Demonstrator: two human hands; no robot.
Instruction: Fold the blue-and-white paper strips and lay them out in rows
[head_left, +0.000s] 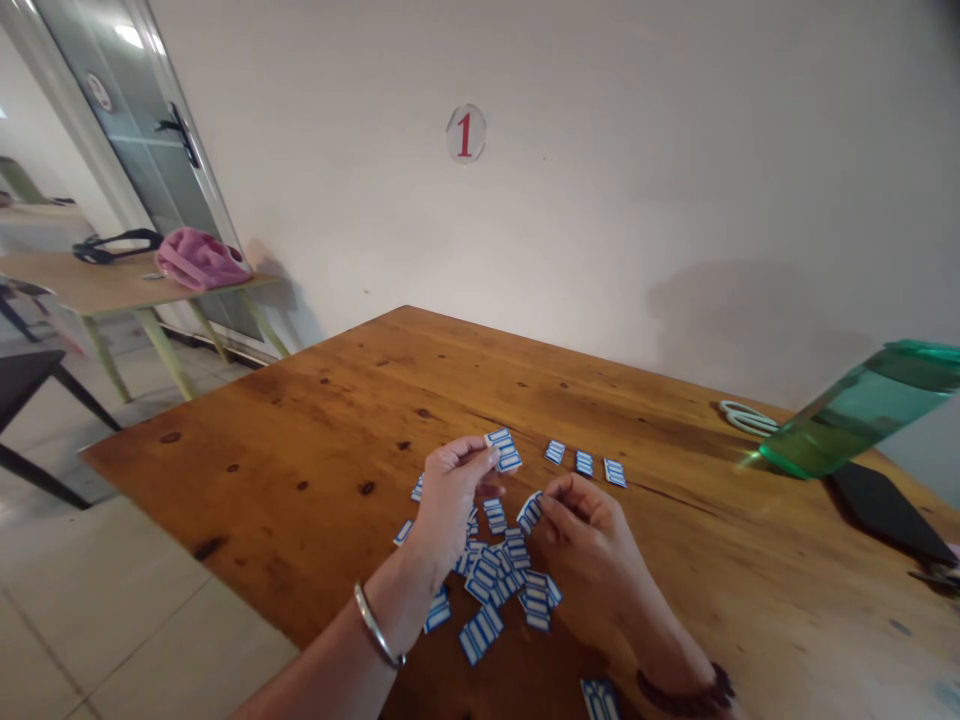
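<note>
My left hand (454, 495) pinches a blue-and-white label card (503, 451), raised above the table; it could be more than one layer. Between the thumb and fingers of my right hand (589, 518) is another small label card (530, 512), tilted and slightly curved. Below both hands lies a loose, overlapping pile of similar label cards (491, 575), part of it hidden behind my left hand and wrist. Farther back, three small groups or single cards sit in a row: a left one (555, 452), a middle one (584, 462) and a right one (615, 472).
A green transparent bottle (862, 410) leans at the right, by a black flat object (889, 515) and a coiled white cable (748, 417). One card (600, 698) lies near the front edge of the wooden table (337, 420). A second table (90, 285) holds a pink bag (201, 258).
</note>
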